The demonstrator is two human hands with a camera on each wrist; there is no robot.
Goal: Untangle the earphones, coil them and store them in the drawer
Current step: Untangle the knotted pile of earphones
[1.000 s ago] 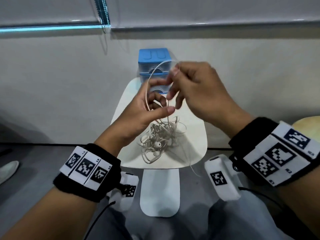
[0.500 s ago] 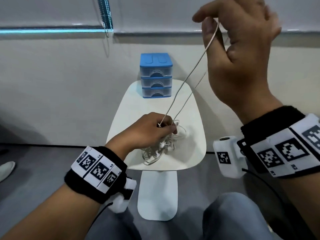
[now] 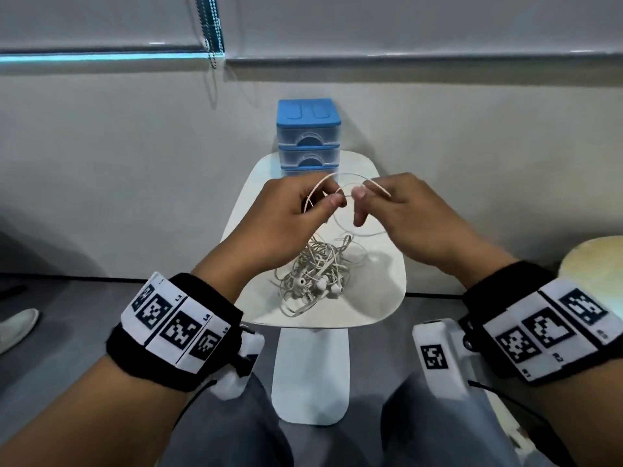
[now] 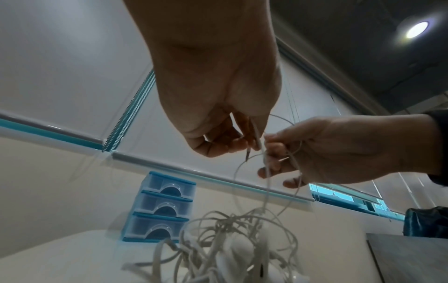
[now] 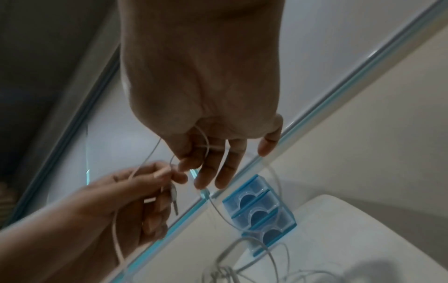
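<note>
A tangle of white earphones (image 3: pixel 315 274) lies on the small white table (image 3: pixel 371 308). My left hand (image 3: pixel 332 198) pinches a cord above the tangle, and the jack plug (image 4: pixel 247 155) hangs below its fingers. My right hand (image 3: pixel 362 193) pinches the same cord close beside it, and a loop arcs between the two hands. From the hands the cord drops into the tangle (image 4: pixel 237 239). The blue three-drawer unit (image 3: pixel 308 136) stands at the table's far edge with all drawers closed. In the right wrist view the plug (image 5: pixel 175 201) shows under the left hand (image 5: pixel 167 176).
A wall stands right behind the drawer unit, and a blind chain (image 3: pixel 212 32) hangs at upper left. Another pale round table (image 3: pixel 593 261) edges in at right. A shoe (image 3: pixel 17 326) is on the floor at left. My knees sit under the table's near edge.
Half a second ago my right hand was high up, pulling a cord taut, while the left held the tangle down. Now the right hand has come down and the left has risen to meet it.
</note>
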